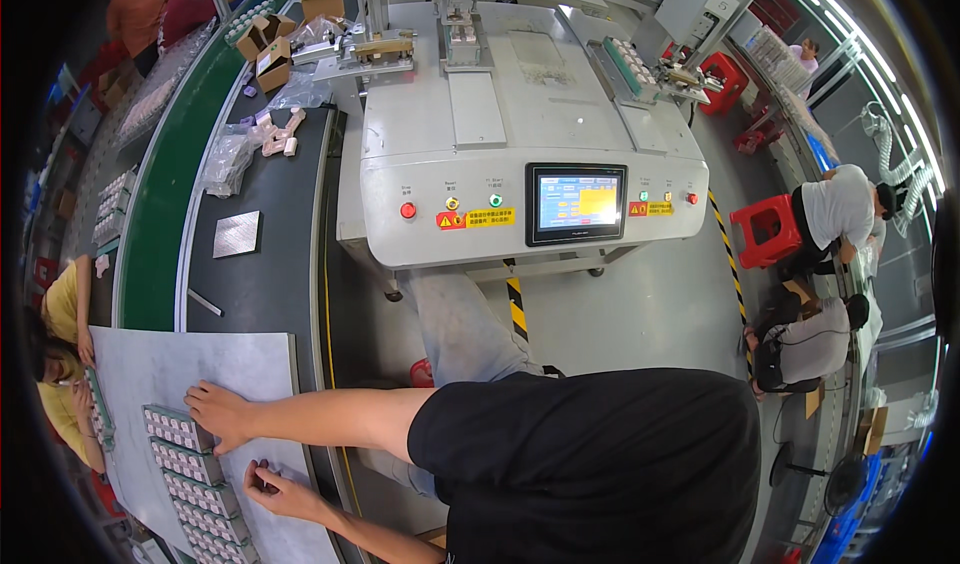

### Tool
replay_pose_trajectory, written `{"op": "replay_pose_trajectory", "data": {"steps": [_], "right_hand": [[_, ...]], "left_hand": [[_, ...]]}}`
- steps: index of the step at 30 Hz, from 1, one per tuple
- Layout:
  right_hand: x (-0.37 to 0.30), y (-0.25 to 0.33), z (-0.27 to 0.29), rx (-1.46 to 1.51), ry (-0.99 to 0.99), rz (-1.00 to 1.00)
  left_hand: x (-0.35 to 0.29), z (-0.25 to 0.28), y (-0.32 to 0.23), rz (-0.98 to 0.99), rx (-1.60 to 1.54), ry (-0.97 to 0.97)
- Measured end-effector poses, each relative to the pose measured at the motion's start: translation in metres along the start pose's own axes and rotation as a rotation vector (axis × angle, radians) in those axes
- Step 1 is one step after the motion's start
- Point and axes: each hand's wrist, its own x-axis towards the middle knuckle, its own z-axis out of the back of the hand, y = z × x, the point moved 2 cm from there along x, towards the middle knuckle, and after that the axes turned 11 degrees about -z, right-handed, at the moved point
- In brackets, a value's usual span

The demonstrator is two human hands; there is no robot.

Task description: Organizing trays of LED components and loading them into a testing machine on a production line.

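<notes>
My right hand, reaching across from the upper arm, lies over a grey board with its fingers spread. Its thumb side is close to the ends of the upper green trays, which hold rows of small white parts; whether it touches them I cannot tell. Below it, my left hand hovers beside the column of trays, fingers loosely bent and apart, nothing visible in them. Several such filled trays lie side by side on the board. A further tray stands at the board's left edge, by another person's hand.
A co-worker in yellow faces the board from the left. A green conveyor runs beside the dark bench, where a metal block and plastic bags lie. Ahead stands a white machine with a screen.
</notes>
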Motion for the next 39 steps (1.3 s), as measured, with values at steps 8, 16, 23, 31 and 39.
{"op": "replay_pose_trajectory", "data": {"steps": [8, 16, 23, 31, 39], "right_hand": [[-0.0002, 0.0005, 0.0018, -0.012, 0.01, 0.0], [0.0002, 0.0013, 0.0032, -0.012, 0.033, 0.0], [0.0005, 0.0001, 0.0021, 0.006, 0.008, -0.003], [0.0005, 0.0017, 0.0018, 0.002, 0.01, 0.0], [0.0005, -0.0012, -0.0008, -0.059, 0.044, 0.01]], "left_hand": [[-0.0001, 0.0002, 0.0017, -0.024, 0.031, 0.003], [-0.0003, 0.0001, 0.0031, -0.012, 0.007, -0.001], [0.0001, 0.0, 0.0036, -0.012, 0.002, 0.005], [0.001, 0.001, 0.0003, 0.027, 0.012, 0.0], [0.0002, -0.0008, -0.0058, -0.007, 0.037, 0.019]]}}
